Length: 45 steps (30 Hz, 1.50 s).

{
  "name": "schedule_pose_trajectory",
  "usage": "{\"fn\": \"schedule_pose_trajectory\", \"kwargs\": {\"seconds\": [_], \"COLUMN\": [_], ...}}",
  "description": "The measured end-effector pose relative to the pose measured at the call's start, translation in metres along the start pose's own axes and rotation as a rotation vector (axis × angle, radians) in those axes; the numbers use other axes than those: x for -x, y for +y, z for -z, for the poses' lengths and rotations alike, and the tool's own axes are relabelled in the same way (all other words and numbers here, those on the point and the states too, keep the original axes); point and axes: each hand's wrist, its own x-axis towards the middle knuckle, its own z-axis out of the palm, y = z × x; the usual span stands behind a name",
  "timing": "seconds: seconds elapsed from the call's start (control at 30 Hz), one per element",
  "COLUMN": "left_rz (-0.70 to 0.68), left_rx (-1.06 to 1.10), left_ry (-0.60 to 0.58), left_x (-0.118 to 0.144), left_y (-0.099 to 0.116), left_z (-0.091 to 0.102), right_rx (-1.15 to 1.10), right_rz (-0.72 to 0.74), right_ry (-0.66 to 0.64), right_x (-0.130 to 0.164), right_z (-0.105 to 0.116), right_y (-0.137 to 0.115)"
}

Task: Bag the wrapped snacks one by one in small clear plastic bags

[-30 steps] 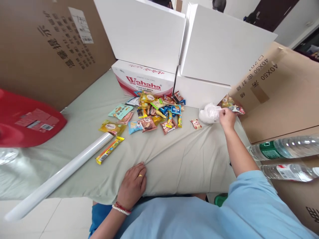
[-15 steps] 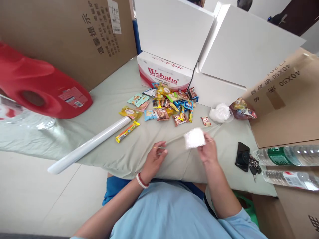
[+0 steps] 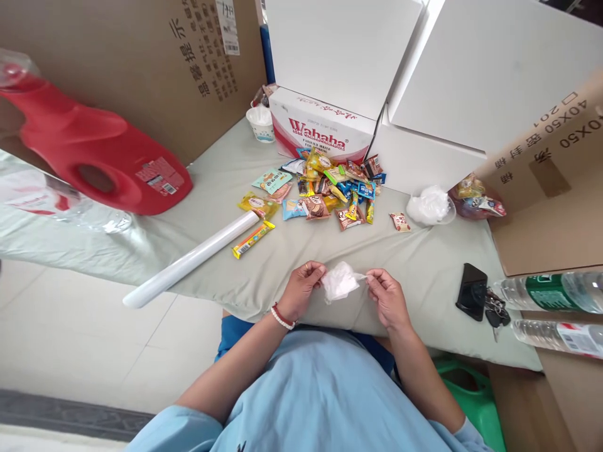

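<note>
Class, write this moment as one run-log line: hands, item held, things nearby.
left hand: pinches thin plastic bag | right hand: pinches its other edge | nearby: snack pile, white roll, phone

- Single head-worn camera looking forward and down from above the person's chest, close over the near edge of the grey-covered table [image 3: 221,188].
- It is facing the far white boxes [image 3: 471,75], taking in the snack pile [image 3: 330,188] mid-frame.
- No second view is sharing the scene.

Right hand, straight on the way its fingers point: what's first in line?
The right hand points left, toward the left hand. First in line is the thin white plastic bag it already pinches.
</note>
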Motion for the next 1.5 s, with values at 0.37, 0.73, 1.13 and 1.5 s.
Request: {"fn": "schedule_pose_trajectory", "kwargs": {"seconds": [0.37, 0.73, 1.13, 1.5], "left_rz": [-0.054, -0.119, -0.125, -0.594], "left_rx": [-0.111, -0.27, -0.527, -1.277], "left_ry": [-0.496, -0.109, 0.21, 0.168], "left_x": [0.016, 0.01, 0.022, 0.032], "left_y": [0.004, 0.003, 0.017, -0.01], "left_z": [-0.013, -0.01, 0.008, 0.074], "right_rx": [-0.372, -0.322, 0.674, 1.074], "right_rz": [-0.175, -0.188, 0.337, 0.328], "right_ry": [-0.188, -0.089, 0.072, 0.823], "right_x": [0.005, -0.01, -0.047, -0.231], "right_z": [-0.003, 0.019, 0.062, 0.204], "right_y": [-0.015, -0.025, -0.023, -0.128]}}
